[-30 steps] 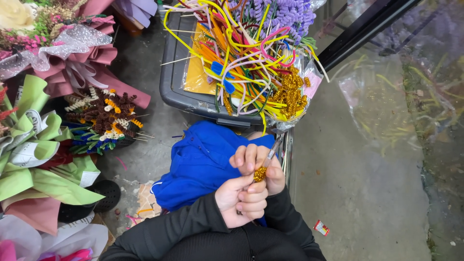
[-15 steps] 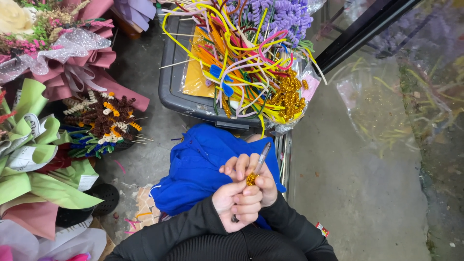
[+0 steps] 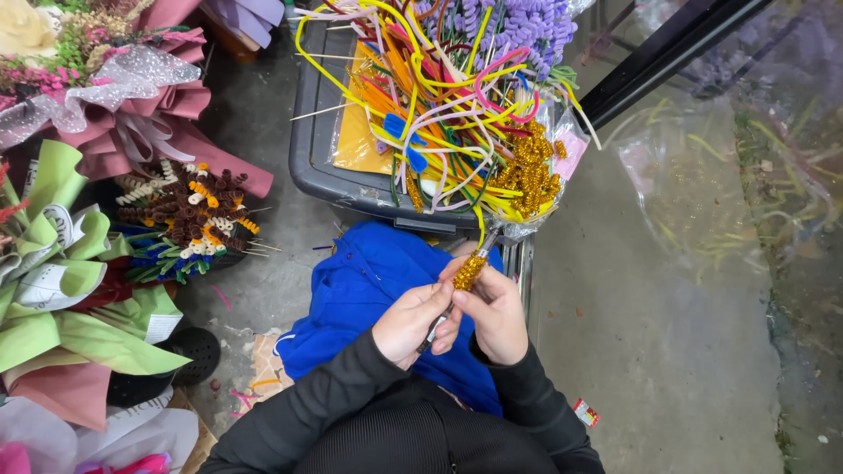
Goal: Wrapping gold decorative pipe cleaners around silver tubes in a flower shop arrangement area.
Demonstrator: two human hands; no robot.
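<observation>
Both hands met over a blue cloth [image 3: 369, 290] on the lap: the left hand [image 3: 411, 320] had its grip closed around a thin stick [image 3: 436, 326], and the right hand [image 3: 499, 314] pinched the gold glitter wire [image 3: 469, 271] coiled on the stick's upper end. Just beyond them, on the floor, stood a grey bin [image 3: 320, 132] piled with coloured wires [image 3: 448, 96], with wrapped bouquets [image 3: 97, 114] to the left.

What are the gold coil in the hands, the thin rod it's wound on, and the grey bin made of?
Gold glittery coil: looks like tinsel pipe cleaner, sparkly and fuzzy, wound in tight turns. Thin grey rod: smooth and straight, possibly metal or plastic; too small to tell. Grey rectangular bin: likely moulded plastic, matte with rounded rim. Left hand and right hand pinch the coil.
</observation>
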